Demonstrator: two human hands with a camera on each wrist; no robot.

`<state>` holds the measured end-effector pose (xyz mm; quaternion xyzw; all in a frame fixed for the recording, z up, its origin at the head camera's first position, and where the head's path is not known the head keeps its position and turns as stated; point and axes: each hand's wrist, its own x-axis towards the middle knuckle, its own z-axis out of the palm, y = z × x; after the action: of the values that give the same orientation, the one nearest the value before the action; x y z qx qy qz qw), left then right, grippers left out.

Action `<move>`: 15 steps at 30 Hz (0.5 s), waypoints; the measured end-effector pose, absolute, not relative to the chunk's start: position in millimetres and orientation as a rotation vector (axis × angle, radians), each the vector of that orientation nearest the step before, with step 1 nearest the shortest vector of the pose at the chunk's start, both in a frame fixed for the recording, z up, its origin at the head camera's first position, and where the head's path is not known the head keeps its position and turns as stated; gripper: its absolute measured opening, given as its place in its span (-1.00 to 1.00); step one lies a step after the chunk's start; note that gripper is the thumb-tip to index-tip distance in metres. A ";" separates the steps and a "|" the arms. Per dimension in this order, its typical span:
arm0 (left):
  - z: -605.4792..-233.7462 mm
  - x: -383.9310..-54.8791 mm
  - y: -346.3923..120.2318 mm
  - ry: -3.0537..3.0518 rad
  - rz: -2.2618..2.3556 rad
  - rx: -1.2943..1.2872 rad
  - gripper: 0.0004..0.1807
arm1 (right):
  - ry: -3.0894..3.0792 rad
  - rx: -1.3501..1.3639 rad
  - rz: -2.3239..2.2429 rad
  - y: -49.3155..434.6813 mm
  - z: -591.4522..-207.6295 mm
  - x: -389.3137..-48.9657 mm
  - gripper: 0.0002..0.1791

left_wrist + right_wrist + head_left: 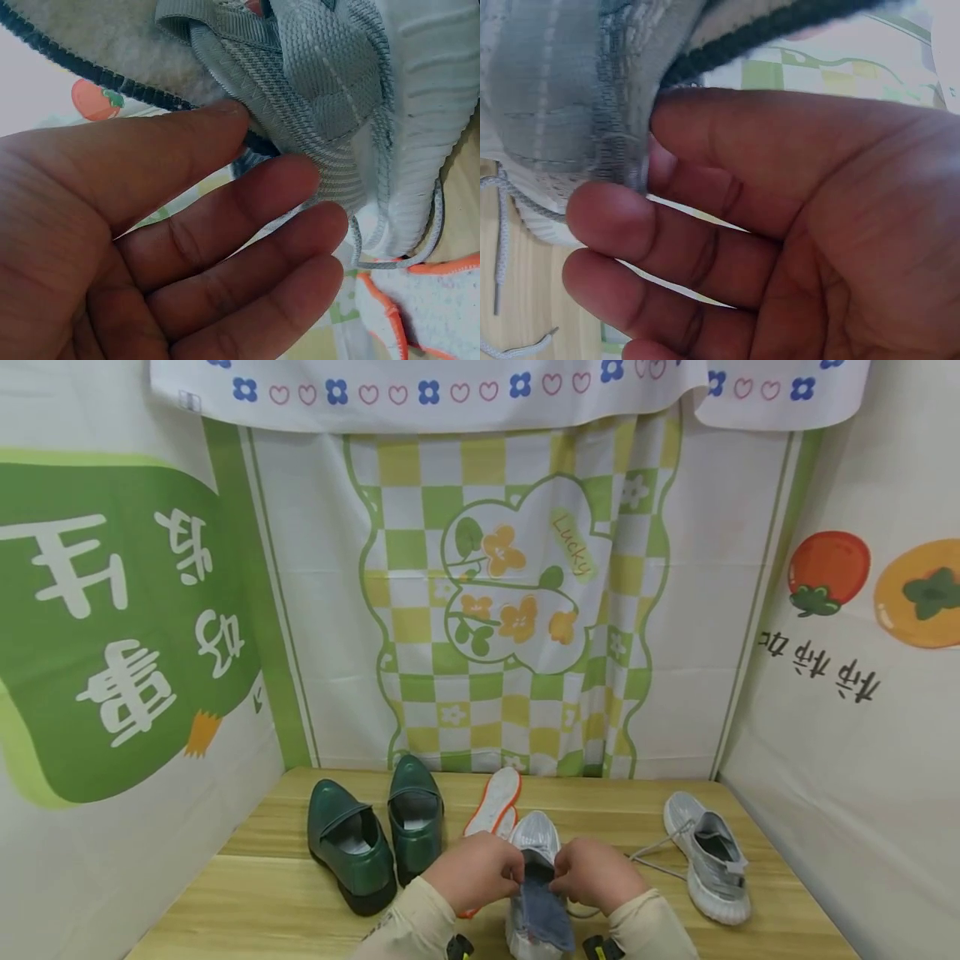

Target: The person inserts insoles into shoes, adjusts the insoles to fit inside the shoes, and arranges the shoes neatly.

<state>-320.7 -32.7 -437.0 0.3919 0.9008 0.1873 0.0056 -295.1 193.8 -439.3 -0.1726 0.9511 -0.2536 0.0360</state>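
A grey knit sneaker (536, 832) stands toe-away in front of me, with a lined insole (546, 914) partly in its opening. The insole's blue-grey underside faces up in the head view; its fleecy face (112, 45) and dark stitched edge show in the left wrist view. My left hand (480, 870) pinches one edge of it between thumb and forefinger, the other fingers loosely bent. From the opposite side, my right hand (600, 872) pinches the other edge, fingertips right at the shoe collar (622, 97). The insole's front end is hidden inside the shoe.
Left of the sneaker are two green loafers (348, 843). White insoles with orange rims (495, 797) lie behind my left hand. The other grey sneaker (716, 860) stands at the right, its lace (660, 843) trailing across the wooden table (247, 877). Printed cloths hang around the table.
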 end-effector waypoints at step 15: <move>-442.7 -324.7 -28.1 2.826 0.650 1.306 -0.81 | 2.848 -0.578 -0.801 192.3 -431.5 -293.9 -0.61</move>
<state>-324.7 -28.1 -442.7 0.4107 0.8884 0.2042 -0.0193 -293.9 192.3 -431.5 -0.1915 0.9429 -0.2652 0.0634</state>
